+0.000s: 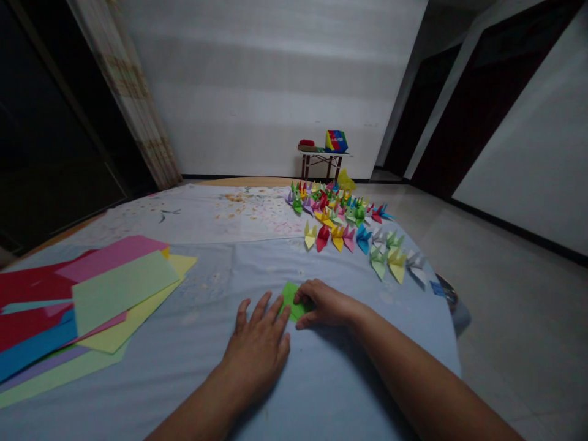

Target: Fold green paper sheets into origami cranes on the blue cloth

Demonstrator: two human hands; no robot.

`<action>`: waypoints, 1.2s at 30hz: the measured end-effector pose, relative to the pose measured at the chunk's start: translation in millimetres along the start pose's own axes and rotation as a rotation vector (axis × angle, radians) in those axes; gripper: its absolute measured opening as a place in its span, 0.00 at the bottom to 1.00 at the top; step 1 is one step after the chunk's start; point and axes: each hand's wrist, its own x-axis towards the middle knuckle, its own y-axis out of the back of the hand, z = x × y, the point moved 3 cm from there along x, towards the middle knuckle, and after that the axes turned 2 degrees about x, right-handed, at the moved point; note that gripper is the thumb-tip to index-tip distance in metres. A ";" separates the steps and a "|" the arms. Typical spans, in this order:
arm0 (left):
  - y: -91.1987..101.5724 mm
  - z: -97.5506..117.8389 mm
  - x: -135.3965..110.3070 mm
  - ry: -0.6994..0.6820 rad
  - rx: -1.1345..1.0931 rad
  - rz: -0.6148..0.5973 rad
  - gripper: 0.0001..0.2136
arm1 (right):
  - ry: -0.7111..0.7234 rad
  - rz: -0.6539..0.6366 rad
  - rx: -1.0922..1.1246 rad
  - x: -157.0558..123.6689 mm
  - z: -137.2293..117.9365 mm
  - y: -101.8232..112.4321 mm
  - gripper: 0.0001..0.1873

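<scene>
A small piece of folded green paper (289, 296) lies on the blue tablecloth in front of me. My left hand (260, 343) rests on the cloth with its fingers spread, the fingertips nearest the paper reaching its left edge. From the right, my right hand (324, 304) holds the paper, fingers curled onto its surface and the thumb by its lower corner. Parts of the paper's right side are hidden under that hand. Several folded paper cranes (337, 237) in many colours stand in rows beyond my right hand.
On the left lies an overlapping pile of coloured paper sheets (124, 285). The round table's cloth (202, 392) ends at the right, where a stool-like object (460, 318) stands lower. A small side table (324, 154) by the far wall bears a colourful box (336, 141).
</scene>
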 end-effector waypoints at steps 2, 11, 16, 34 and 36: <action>3.5 6.6 -2.3 -0.026 -0.026 -0.021 0.21 | 0.002 -0.002 -0.006 0.3 0.7 -0.6 0.26; 6.5 6.9 -1.2 -0.004 -0.057 -0.038 0.19 | 0.041 0.020 0.059 -1.7 1.3 1.9 0.25; 5.0 2.7 0.8 0.005 -0.076 -0.045 0.19 | 0.012 0.088 0.223 -1.0 10.1 2.3 0.10; -7.6 3.3 -1.2 -0.035 -0.054 -0.024 0.22 | -0.081 0.310 -0.012 6.8 15.2 -2.4 0.04; -11.0 1.3 -1.3 -0.050 -0.056 -0.027 0.22 | -0.079 0.308 -0.015 7.1 15.9 -2.2 0.04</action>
